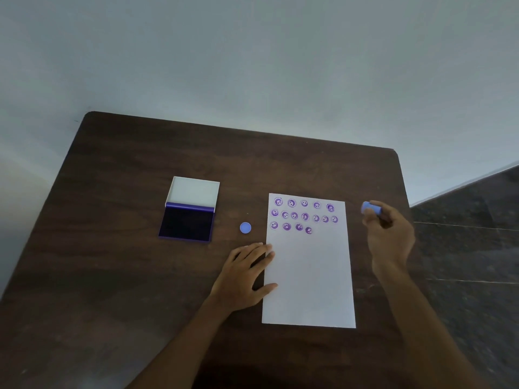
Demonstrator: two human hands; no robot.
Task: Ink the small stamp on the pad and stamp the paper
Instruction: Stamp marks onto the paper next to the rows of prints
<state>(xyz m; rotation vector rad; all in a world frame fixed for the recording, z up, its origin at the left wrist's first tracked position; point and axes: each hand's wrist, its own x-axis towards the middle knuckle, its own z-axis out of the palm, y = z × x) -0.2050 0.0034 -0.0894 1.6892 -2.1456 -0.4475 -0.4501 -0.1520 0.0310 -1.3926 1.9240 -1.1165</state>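
My right hand (389,234) hangs just off the paper's (309,276) right edge, raised over the table (112,276), forearm running back toward me. Its fingers curl around the small stamp (371,208), which lies sideways in my grip, one blue end pointing left toward the sheet. My left hand (244,272) lies flat, palm down, fingers loose and spread, fingertips and thumb pressing the paper's left edge. Three rows of purple prints (304,216) fill the top of the sheet. The ink pad (186,224) sits open, well to the left, lid tipped back. A blue cap (245,227) lies between pad and paper.
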